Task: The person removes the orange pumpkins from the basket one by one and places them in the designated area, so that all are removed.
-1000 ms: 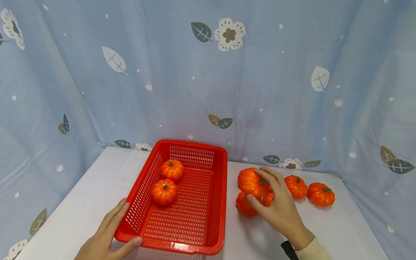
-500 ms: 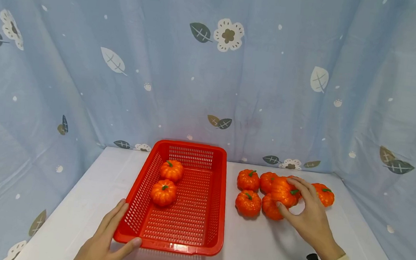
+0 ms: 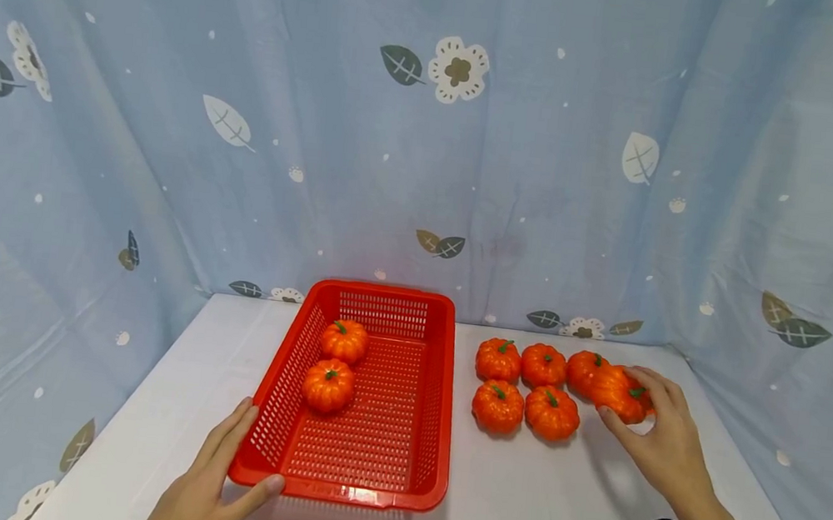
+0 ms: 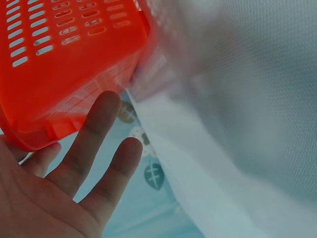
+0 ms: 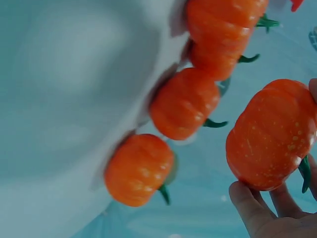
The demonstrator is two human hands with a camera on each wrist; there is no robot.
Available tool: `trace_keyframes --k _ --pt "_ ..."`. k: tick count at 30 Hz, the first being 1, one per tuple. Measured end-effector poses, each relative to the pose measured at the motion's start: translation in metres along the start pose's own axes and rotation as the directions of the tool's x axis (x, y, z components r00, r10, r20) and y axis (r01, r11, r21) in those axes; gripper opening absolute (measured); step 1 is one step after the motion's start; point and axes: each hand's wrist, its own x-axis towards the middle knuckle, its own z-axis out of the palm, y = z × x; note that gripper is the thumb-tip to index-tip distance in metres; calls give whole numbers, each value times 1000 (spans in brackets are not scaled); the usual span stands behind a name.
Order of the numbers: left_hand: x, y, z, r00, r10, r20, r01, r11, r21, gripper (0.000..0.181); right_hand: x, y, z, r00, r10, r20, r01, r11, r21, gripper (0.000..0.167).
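While gripping one pumpkin (image 3: 614, 394) in curled right hand (image 3: 665, 447) above table (image 3: 513, 504) and touching basket (image 3: 334, 492) with spread-fingered left hand (image 3: 209, 481), looks partway done, with two pumpkins (image 3: 329, 385) inside, at least five pumpkins (image 3: 498, 408) beside it

This looks like a curtained-off table booth, a small nook walled with fabric. Pale blue cloth (image 3: 350, 170) hangs in soft folds at the back and along both sides of a plain white table (image 3: 521, 504), meeting its far edge. The print of white flowers (image 3: 459, 71) and leaves (image 3: 402, 65) (closer to bedroom linen than to workshop fittings) has a homely air, but whether a home, lab or office lies beyond cannot be told.
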Motion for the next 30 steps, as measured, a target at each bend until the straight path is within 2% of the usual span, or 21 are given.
trace_keyframes --k 5,14,18,25,30 --pt "1 0 -1 1000 -6 10 6 1000 1 97 -5 13 5 998 41 45 -40 999 -22 70" --pt "-1 0 -1 1000 11 -10 -11 1000 1 95 -12 26 17 992 55 118 -46 996 -73 69" --pt "-1 0 0 999 34 -32 -33 999 8 95 -15 30 21 981 100 168 -85 992 -96 68" --pt "-1 -2 1 998 38 -40 -38 999 7 95 -15 35 26 944 191 269 -163 979 -123 74" --pt "-2 -2 0 1000 21 -23 -21 1000 4 95 -15 34 26 942 186 278 -161 981 -112 74"
